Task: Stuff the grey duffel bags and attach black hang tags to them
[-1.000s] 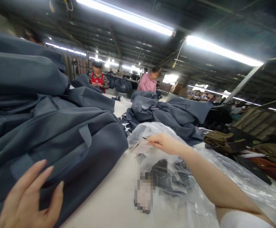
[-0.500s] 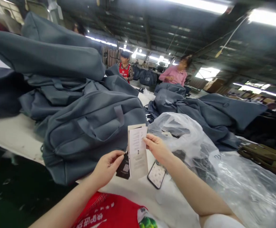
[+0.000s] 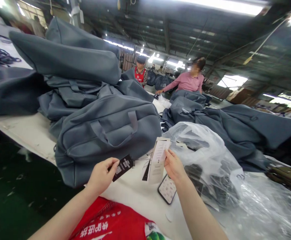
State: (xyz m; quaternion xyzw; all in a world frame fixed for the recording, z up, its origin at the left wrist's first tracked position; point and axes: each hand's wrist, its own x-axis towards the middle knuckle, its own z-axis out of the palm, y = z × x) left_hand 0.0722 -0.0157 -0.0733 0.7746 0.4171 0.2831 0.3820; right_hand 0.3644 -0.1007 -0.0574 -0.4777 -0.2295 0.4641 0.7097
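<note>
Between the thumb and fingers of my left hand (image 3: pixel 103 174) is a black hang tag (image 3: pixel 123 167) with white print and a square code. My right hand (image 3: pixel 174 165) pinches a small bundle of paper tags (image 3: pixel 157 166), white and beige in front with a black one behind. The two hands are apart over the white table (image 3: pixel 125 193). Just beyond them a blue-grey duffel bag (image 3: pixel 107 133) lies on its side with its handles facing me. Below my right hand rests a phone (image 3: pixel 167 190) in a patterned case.
More blue-grey bags (image 3: pixel 70 60) are piled at the left, and others (image 3: pixel 225 123) lie at the right. A clear plastic bag (image 3: pixel 197 143) with dark contents stands beside my right arm. Two people work across the table, one in a pink shirt (image 3: pixel 189 81), one in a red apron (image 3: pixel 139 76).
My left hand has drawn the black tag leftward, away from the bundle in my right hand. The view has turned slightly left. The person in pink has stretched an arm out over the table.
</note>
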